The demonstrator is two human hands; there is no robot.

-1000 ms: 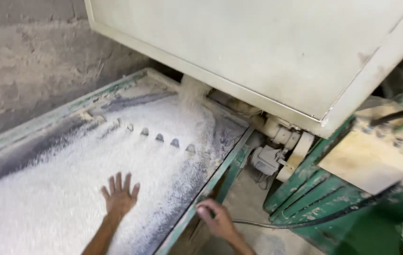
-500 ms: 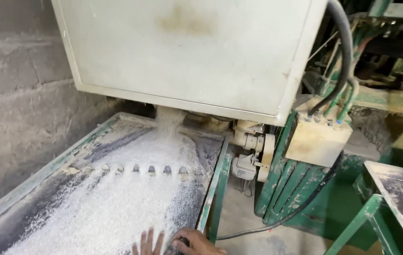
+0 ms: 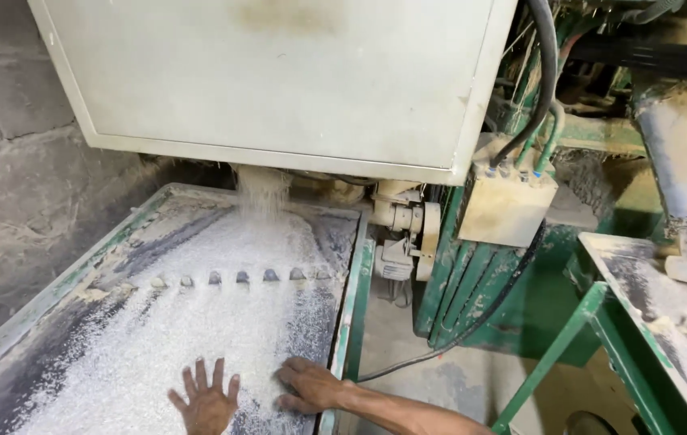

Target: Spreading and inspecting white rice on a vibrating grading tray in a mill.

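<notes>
1. Presently, left hand (image 3: 205,403): fingers spread, palm down, pressed flat on the grain (image 3: 198,322); grasping nothing
2. Right hand (image 3: 309,385): flat and relaxed, just beside the left, resting on the grain close to the tray rim (image 3: 349,322); nothing held
3. Grain: white, loose, granular; lies under and ahead of both hands over most of the tray, thinning to bare dark streaks left of the left hand
4. Handling, as judged: each grain light, hard and dry; the mass flows, slides off a palm and gives under pressure; cannot be pinched as one piece; best moved by sweeping with a flat hand or scooping with cupped palms; likely to scatter over the rim
5. Stream (image 3: 261,193): grain pours onto the tray well ahead of the hands, from under the pale box (image 3: 279,80)
6. Studs (image 3: 239,277): a row of small bumps across the tray, between hands and stream
7. Cable (image 3: 472,322): dark, on the floor right of the right hand
</notes>
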